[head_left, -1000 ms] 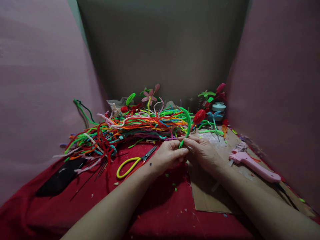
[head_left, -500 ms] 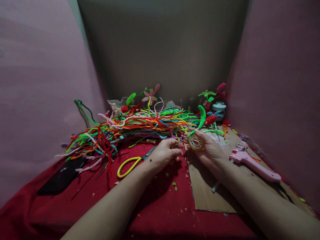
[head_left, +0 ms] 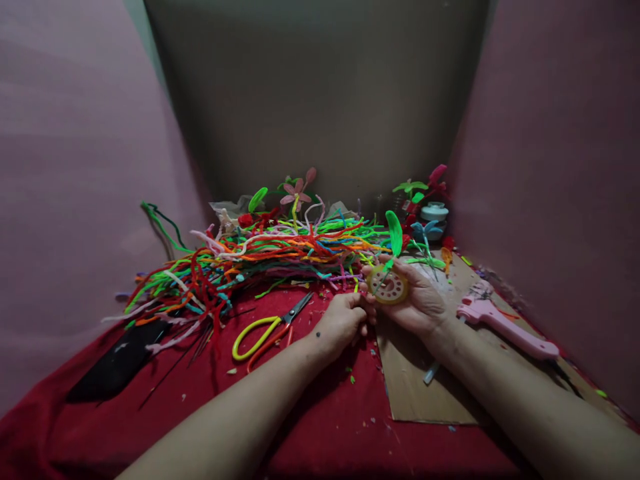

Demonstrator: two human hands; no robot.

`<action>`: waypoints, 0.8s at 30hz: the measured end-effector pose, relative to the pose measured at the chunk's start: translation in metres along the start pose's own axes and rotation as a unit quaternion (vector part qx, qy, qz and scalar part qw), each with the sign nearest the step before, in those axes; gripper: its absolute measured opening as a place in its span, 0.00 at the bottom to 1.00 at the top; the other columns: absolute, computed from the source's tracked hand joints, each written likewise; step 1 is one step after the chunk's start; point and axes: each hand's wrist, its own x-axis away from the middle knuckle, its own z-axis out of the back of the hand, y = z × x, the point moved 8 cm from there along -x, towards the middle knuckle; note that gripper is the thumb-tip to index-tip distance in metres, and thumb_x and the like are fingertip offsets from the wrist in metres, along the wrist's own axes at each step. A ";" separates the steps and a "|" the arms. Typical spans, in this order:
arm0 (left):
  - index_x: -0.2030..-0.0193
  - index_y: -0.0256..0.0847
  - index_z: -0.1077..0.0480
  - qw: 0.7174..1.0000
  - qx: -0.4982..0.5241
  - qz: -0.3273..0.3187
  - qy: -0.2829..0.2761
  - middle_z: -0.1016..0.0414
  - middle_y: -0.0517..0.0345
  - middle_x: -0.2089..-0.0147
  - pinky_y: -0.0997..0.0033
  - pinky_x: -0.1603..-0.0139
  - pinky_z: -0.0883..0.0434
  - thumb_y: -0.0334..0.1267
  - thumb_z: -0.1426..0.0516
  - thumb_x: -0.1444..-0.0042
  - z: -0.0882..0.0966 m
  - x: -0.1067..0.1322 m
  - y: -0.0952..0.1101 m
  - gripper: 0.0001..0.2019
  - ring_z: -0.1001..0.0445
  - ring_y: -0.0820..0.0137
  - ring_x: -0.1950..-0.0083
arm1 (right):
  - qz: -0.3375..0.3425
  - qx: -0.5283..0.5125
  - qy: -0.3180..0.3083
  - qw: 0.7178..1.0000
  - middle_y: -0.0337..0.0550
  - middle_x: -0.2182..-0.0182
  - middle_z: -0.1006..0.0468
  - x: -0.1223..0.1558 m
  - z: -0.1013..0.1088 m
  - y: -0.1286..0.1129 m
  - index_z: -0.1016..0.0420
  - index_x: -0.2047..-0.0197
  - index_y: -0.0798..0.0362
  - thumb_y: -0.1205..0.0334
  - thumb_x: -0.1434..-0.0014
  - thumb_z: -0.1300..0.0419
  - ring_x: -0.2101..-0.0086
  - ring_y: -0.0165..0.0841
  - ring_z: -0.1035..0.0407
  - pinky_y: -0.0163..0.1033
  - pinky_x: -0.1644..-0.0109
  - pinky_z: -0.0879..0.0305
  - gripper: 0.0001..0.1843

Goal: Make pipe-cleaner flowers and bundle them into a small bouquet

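My right hand [head_left: 417,300] lies palm up over the cardboard sheet [head_left: 425,387] and holds a small roll of tape [head_left: 389,288] together with a green pipe-cleaner leaf [head_left: 393,235] on a thin stem. My left hand [head_left: 343,321] sits just left of it, fingers pinched together close to the roll; whatever they pinch is too small to make out. A big heap of coloured pipe cleaners [head_left: 260,257] spreads behind and to the left of both hands.
Yellow-handled scissors [head_left: 265,328] lie on the red cloth [head_left: 310,427] left of my left hand. A pink glue gun [head_left: 505,325] rests at the right. Finished pipe-cleaner flowers [head_left: 300,190] and a small white pot [head_left: 434,212] stand at the back. A black object [head_left: 117,363] lies front left.
My right hand has turned palm up, showing the tape roll, and shifted the green leaf to the right. My left hand came off the stem and now pinches beside the roll.
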 end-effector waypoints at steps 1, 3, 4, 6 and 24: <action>0.75 0.37 0.37 1.000 0.005 -0.003 0.018 0.38 0.67 0.84 0.82 0.90 0.49 0.28 0.51 0.58 0.001 0.000 -0.001 0.04 0.46 0.82 0.88 | 0.006 0.003 -0.005 1.000 0.40 0.66 0.21 0.001 -0.001 -0.002 0.27 0.66 0.46 0.57 0.51 0.40 0.67 0.37 0.30 0.44 0.66 0.35 0.07; 0.73 0.38 0.38 0.999 0.010 -0.009 0.052 0.40 0.68 0.85 0.83 0.89 0.49 0.31 0.51 0.52 0.003 0.000 -0.002 0.03 0.47 0.82 0.89 | 0.013 0.008 -0.008 1.000 0.39 0.65 0.21 0.001 -0.002 -0.004 0.27 0.65 0.45 0.56 0.51 0.40 0.66 0.37 0.30 0.44 0.65 0.35 0.08; 0.72 0.38 0.38 0.998 0.013 -0.014 0.064 0.40 0.69 0.86 0.83 0.88 0.49 0.33 0.51 0.50 0.005 0.001 -0.002 0.04 0.47 0.82 0.89 | 0.013 0.009 -0.009 1.000 0.39 0.65 0.21 0.002 -0.003 -0.004 0.27 0.66 0.45 0.56 0.51 0.40 0.65 0.37 0.30 0.44 0.64 0.35 0.08; 0.71 0.39 0.39 0.997 0.024 -0.024 0.071 0.40 0.69 0.85 0.83 0.88 0.49 0.37 0.52 0.46 0.005 0.002 -0.001 0.06 0.47 0.81 0.89 | 0.011 0.011 -0.007 1.000 0.38 0.66 0.21 0.002 -0.002 -0.004 0.26 0.66 0.44 0.56 0.51 0.40 0.65 0.37 0.29 0.45 0.63 0.35 0.07; 0.69 0.39 0.31 0.994 -0.036 -0.082 0.057 0.30 0.60 0.74 0.76 0.71 0.38 0.25 0.51 0.55 0.002 -0.002 -0.004 0.11 0.35 0.74 0.73 | 0.036 0.058 0.095 0.993 0.43 0.66 0.21 0.005 0.014 -0.006 0.25 0.68 0.42 0.53 0.49 0.41 0.66 0.42 0.29 0.47 0.68 0.38 0.06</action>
